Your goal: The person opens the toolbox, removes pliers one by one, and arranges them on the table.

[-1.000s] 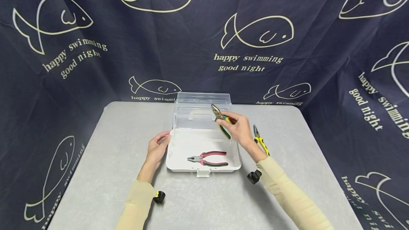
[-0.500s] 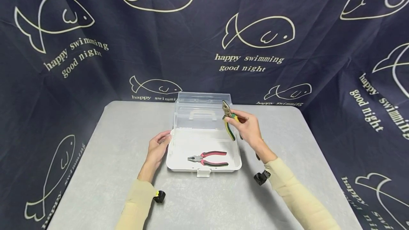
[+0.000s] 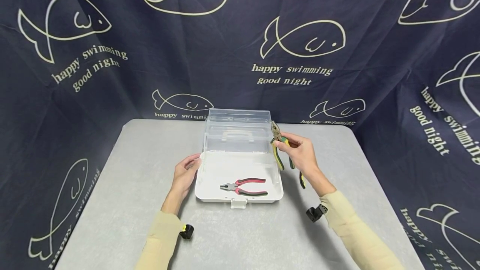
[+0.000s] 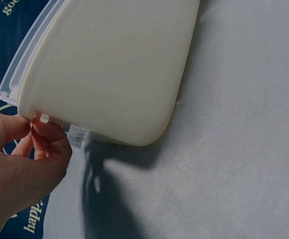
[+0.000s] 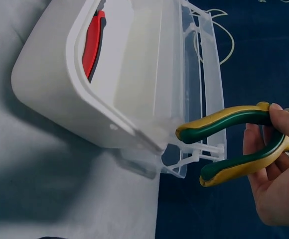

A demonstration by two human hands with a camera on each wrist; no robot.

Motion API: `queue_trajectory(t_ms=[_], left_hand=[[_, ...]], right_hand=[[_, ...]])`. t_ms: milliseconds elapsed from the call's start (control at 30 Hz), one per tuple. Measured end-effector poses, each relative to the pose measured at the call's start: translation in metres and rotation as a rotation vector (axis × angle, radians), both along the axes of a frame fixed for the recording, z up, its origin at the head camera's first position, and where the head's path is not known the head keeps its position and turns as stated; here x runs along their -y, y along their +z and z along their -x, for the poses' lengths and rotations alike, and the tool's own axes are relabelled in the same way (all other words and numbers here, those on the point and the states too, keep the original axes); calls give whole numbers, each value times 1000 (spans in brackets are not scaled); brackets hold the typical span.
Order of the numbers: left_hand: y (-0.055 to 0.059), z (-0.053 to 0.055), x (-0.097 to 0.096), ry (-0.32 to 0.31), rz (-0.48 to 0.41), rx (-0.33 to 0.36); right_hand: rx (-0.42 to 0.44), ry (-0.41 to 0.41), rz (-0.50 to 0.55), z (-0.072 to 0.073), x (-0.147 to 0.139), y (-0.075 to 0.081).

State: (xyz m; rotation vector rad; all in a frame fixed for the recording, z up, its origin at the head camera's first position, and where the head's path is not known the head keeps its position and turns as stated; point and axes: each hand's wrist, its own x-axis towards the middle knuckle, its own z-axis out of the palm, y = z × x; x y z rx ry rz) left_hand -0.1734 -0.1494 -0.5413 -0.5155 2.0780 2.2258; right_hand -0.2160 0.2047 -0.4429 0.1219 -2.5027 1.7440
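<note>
With the right hand [image 3: 303, 153] clamped on the green-and-yellow combination pliers [image 3: 276, 135] at two o'clock from the white toolbox [image 3: 213, 198], and the left hand [image 3: 184, 174] pinching its nine-o'clock rim [image 3: 197, 180], the splayed handles [image 5: 246, 164] are best guided clear of it.

Fish-print cloth [image 3: 225, 53] behind grey table [image 3: 240, 241]

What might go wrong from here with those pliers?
The spread handles of the green-and-yellow pliers, held in the right hand's grip, might catch the open clear lid nearby.
That grip could brush the yellow-and-black pliers, partly hidden behind the right arm in the head view.
The white box might shift if bumped: the left hand's grip seems to pinch only its edge.
</note>
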Motion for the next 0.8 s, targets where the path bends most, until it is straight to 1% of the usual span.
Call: queue_trajectory(t_ms=[133,233,300,400,533,700,800], left_hand=[[11,-2,-1,-11,2,19],[14,-2,-2,-9,2,27],[12,-2,-2,-3,-8,25],[4,-1,-1,9,-14,13],[-3,1,-1,22,0,3],[-6,2,0,26,5,4],[-3,2,0,21,-1,9]], right_hand=[[10,-12,44,0,-8,-4],[22,-21,86,1,-13,-6],[32,-23,111,1,-17,-7],[45,-21,146,0,-22,-9],[40,-30,182,-1,-28,-11],[32,-39,185,-3,-37,-14],[37,-35,169,-4,-42,-16]])
